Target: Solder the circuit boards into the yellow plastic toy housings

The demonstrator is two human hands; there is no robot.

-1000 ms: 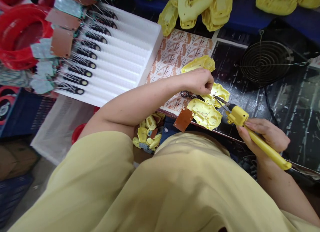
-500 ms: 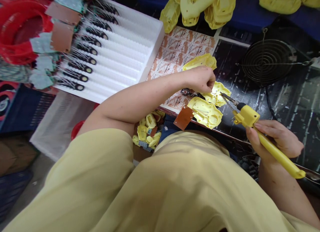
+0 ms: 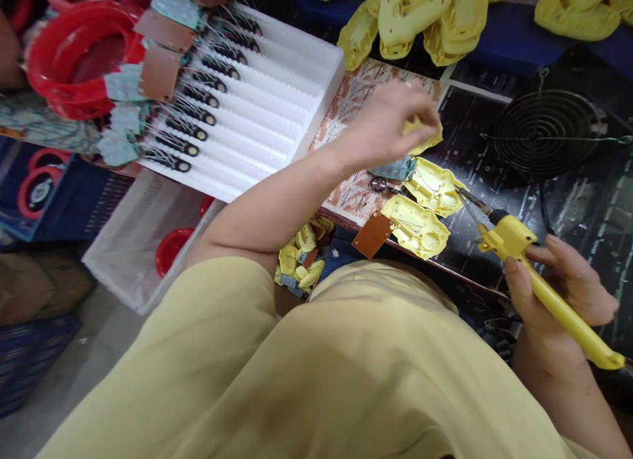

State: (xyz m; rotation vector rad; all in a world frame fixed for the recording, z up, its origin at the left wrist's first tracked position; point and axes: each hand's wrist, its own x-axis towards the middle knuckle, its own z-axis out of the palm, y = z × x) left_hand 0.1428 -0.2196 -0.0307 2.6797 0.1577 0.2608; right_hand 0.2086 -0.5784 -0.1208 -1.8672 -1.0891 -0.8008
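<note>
Yellow plastic forms the body of the long soldering iron (image 3: pixel 514 240) held at the near right in the right hand (image 3: pixel 568 291). The grip is closed round the handle, thumb on one side and fingers wrapped over the other. The metal tip (image 3: pixel 467 198) is pointed left and far, and ends at the right edge of an open yellow plastic shell half (image 3: pixel 435 185) lying on the dark table (image 3: pixel 475 149). Whether tip and shell touch cannot be told.

A second yellow plastic shell half (image 3: pixel 415 225) is laid just near of the first. A small brown circuit board (image 3: pixel 373 235) is set at its left, over the near table edge. A green circuit board (image 3: pixel 395 170) and a small black ring-shaped part (image 3: pixel 378 183) are seen just left of the first shell half.

The left hand (image 3: pixel 386 122) is raised farther off and is blurred. Its grip is curled shut on a third yellow plastic shell (image 3: pixel 422 137), which shows below the fingers.

A white foam tray (image 3: pixel 277 109) with rows of black wired parts is placed at the far left, and a red plastic bowl (image 3: pixel 84 57) beyond it. A black wire fan guard (image 3: pixel 544 132) is laid at the far right, and a heap of yellow plastic housings (image 3: pixel 420 17) along the far edge.
</note>
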